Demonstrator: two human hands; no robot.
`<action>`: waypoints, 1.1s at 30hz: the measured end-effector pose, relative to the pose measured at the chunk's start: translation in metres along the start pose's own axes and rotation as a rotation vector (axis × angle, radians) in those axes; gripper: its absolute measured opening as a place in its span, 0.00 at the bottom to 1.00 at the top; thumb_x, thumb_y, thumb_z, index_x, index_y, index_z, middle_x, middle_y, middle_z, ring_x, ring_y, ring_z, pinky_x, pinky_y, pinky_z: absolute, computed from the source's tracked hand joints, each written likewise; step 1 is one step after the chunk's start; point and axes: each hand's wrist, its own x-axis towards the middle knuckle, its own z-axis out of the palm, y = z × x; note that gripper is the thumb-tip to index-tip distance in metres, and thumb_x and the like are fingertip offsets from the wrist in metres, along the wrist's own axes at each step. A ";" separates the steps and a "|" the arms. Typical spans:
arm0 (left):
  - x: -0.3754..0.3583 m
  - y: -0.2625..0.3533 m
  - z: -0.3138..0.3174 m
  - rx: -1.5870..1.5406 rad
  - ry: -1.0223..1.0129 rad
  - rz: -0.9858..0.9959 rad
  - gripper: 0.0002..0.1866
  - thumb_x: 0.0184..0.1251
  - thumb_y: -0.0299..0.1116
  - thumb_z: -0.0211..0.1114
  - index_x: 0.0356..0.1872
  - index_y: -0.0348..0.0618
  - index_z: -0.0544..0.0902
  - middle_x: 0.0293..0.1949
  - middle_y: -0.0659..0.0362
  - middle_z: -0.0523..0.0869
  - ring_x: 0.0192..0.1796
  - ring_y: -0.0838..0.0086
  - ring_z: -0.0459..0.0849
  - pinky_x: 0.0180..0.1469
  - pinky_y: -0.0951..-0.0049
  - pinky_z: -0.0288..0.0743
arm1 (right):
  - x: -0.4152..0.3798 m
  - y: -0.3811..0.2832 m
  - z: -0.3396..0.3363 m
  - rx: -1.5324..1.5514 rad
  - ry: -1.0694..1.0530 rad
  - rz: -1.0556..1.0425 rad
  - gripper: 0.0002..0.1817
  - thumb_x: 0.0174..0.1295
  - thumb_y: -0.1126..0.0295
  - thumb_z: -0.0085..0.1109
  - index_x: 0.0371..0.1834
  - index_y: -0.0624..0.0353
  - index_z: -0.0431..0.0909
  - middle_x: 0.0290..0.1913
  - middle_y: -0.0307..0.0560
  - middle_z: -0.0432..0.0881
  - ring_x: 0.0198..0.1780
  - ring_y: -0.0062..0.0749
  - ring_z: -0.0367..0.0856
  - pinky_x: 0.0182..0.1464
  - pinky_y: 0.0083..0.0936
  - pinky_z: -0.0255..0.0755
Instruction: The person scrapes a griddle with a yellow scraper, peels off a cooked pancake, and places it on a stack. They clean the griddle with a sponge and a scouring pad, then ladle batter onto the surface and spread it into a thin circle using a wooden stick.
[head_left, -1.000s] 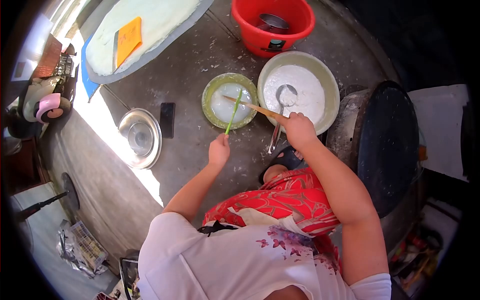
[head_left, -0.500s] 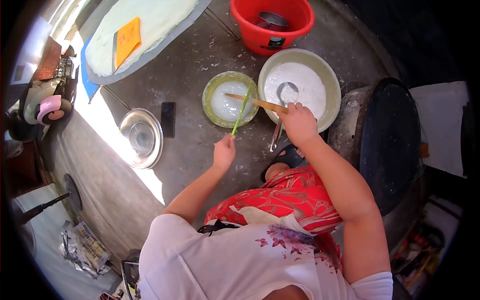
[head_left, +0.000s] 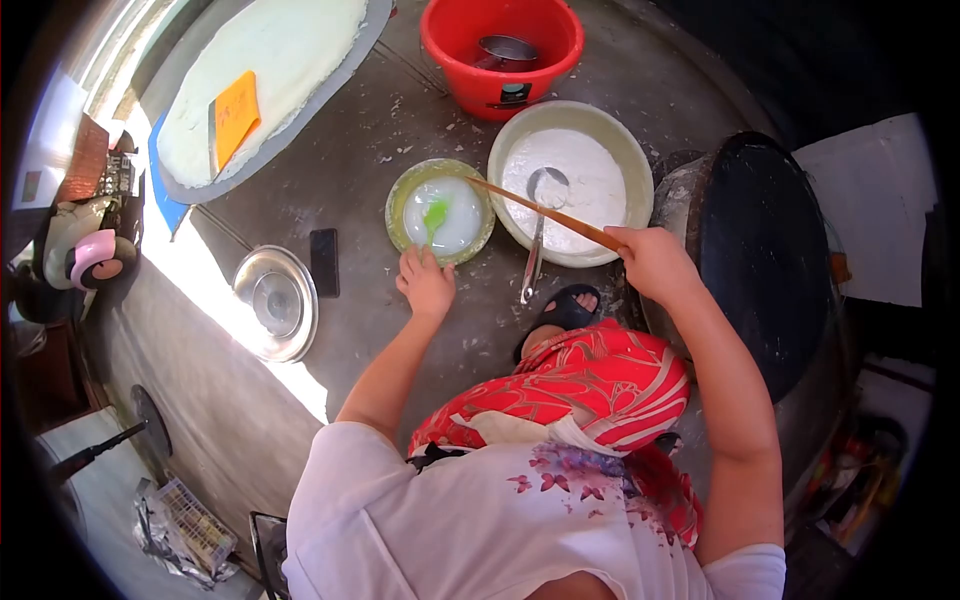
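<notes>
Green spatula [head_left: 435, 213] now dips into small bowl [head_left: 397, 217], can't tell if left grip [head_left: 427, 284] holds it; right grip [head_left: 657, 263], clutching wooden stick [head_left: 580, 228], swings right

The stick [head_left: 545, 212] looks like smooth wood, and the spatula [head_left: 435, 213] appears to be shiny plastic. The small bowl [head_left: 395, 208] looks like plastic, its rim rough with dried smears; the large bowl [head_left: 640, 185] is smoother and duller. Glossy plastic forms the bucket [head_left: 470, 80]. The ladle [head_left: 534, 255] and dish [head_left: 298, 325] are polished metal. The phone [head_left: 324, 262] is smooth and dark, the griddle [head_left: 765, 270] mostly matt. Thin printed cloth makes the trousers [head_left: 560, 385], and the floor [head_left: 350, 185] resembles flaked concrete.
</notes>
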 end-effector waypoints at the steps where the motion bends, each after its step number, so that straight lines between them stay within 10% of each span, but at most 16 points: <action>1: 0.002 0.008 -0.004 -0.105 0.027 0.157 0.27 0.61 0.49 0.53 0.54 0.36 0.70 0.44 0.46 0.78 0.47 0.56 0.77 0.48 0.57 0.69 | -0.010 0.007 -0.001 0.004 0.006 0.017 0.19 0.55 0.76 0.49 0.50 0.51 0.75 0.34 0.54 0.80 0.36 0.44 0.79 0.41 0.34 0.72; 3: 0.006 0.027 0.044 -1.004 -0.626 -0.030 0.25 0.66 0.49 0.49 0.52 0.37 0.70 0.43 0.49 0.78 0.47 0.61 0.77 0.49 0.56 0.70 | -0.035 0.017 -0.008 0.560 -0.016 0.218 0.18 0.57 0.76 0.50 0.52 0.52 0.74 0.30 0.52 0.80 0.28 0.33 0.80 0.34 0.27 0.73; 4: 0.014 0.043 0.024 -1.002 -0.638 -0.009 0.25 0.66 0.49 0.49 0.52 0.37 0.70 0.43 0.49 0.78 0.47 0.61 0.77 0.49 0.56 0.70 | -0.050 0.022 -0.011 0.678 0.022 0.276 0.19 0.58 0.77 0.50 0.54 0.54 0.73 0.27 0.45 0.80 0.22 0.19 0.74 0.27 0.18 0.70; 6: 0.038 0.080 -0.041 -1.708 -1.598 -0.746 0.24 0.68 0.49 0.45 0.43 0.33 0.73 0.39 0.50 0.78 0.42 0.63 0.79 0.49 0.58 0.73 | -0.083 0.034 -0.016 0.774 0.096 0.357 0.19 0.59 0.78 0.49 0.55 0.54 0.72 0.27 0.43 0.79 0.20 0.17 0.72 0.25 0.15 0.68; 9: 0.049 0.104 -0.015 -1.923 -1.720 -0.813 0.23 0.69 0.47 0.42 0.40 0.34 0.72 0.36 0.50 0.79 0.36 0.63 0.80 0.50 0.57 0.73 | -0.136 0.057 -0.008 0.959 0.203 0.480 0.20 0.60 0.78 0.48 0.57 0.55 0.70 0.27 0.39 0.79 0.18 0.12 0.69 0.20 0.10 0.62; 13: 0.068 0.123 -0.009 -1.853 -1.746 -1.258 0.19 0.71 0.42 0.42 0.36 0.32 0.69 0.22 0.58 0.70 0.21 0.75 0.71 0.20 0.77 0.66 | -0.205 0.081 0.018 1.179 0.377 0.541 0.19 0.61 0.78 0.48 0.57 0.57 0.69 0.28 0.40 0.79 0.18 0.12 0.68 0.19 0.08 0.61; 14: 0.069 0.135 -0.018 -1.540 -1.434 -1.197 0.15 0.70 0.39 0.44 0.33 0.36 0.70 0.19 0.61 0.67 0.16 0.83 0.62 0.12 0.82 0.55 | -0.219 0.083 0.024 1.202 0.424 0.566 0.19 0.61 0.78 0.47 0.57 0.58 0.69 0.28 0.41 0.80 0.18 0.12 0.68 0.19 0.08 0.60; 18: 0.062 0.140 -0.068 -1.108 -1.248 -0.688 0.13 0.69 0.39 0.45 0.33 0.39 0.70 0.17 0.63 0.66 0.14 0.83 0.60 0.10 0.81 0.53 | -0.264 0.075 0.030 1.286 0.534 0.723 0.19 0.61 0.78 0.47 0.57 0.58 0.69 0.28 0.41 0.80 0.19 0.12 0.69 0.20 0.07 0.61; 23: 0.047 0.119 -0.051 -0.271 -0.703 0.524 0.11 0.65 0.35 0.48 0.39 0.41 0.75 0.32 0.47 0.82 0.34 0.59 0.82 0.32 0.59 0.74 | -0.283 0.085 0.058 1.343 0.588 0.672 0.19 0.62 0.77 0.48 0.58 0.58 0.69 0.29 0.40 0.80 0.20 0.11 0.69 0.21 0.07 0.61; 26: 0.084 0.136 -0.076 0.058 -0.756 0.533 0.13 0.62 0.35 0.49 0.44 0.43 0.76 0.40 0.46 0.81 0.45 0.53 0.79 0.45 0.57 0.71 | -0.275 0.089 0.062 1.314 0.572 0.634 0.20 0.62 0.77 0.48 0.58 0.58 0.68 0.30 0.40 0.80 0.21 0.11 0.69 0.21 0.07 0.61; 30: 0.082 0.141 -0.054 -0.118 -0.640 0.257 0.15 0.61 0.35 0.50 0.46 0.43 0.75 0.41 0.46 0.81 0.45 0.51 0.78 0.46 0.57 0.71 | -0.276 0.086 0.071 1.334 0.586 0.615 0.20 0.62 0.77 0.48 0.58 0.57 0.68 0.30 0.39 0.79 0.22 0.11 0.68 0.22 0.07 0.61; 33: 0.066 0.138 -0.072 -0.229 -0.788 0.419 0.16 0.62 0.37 0.49 0.42 0.37 0.77 0.42 0.42 0.79 0.47 0.50 0.77 0.49 0.57 0.70 | -0.280 0.088 0.071 1.376 0.606 0.618 0.20 0.62 0.77 0.48 0.58 0.57 0.68 0.30 0.39 0.79 0.22 0.11 0.68 0.22 0.07 0.61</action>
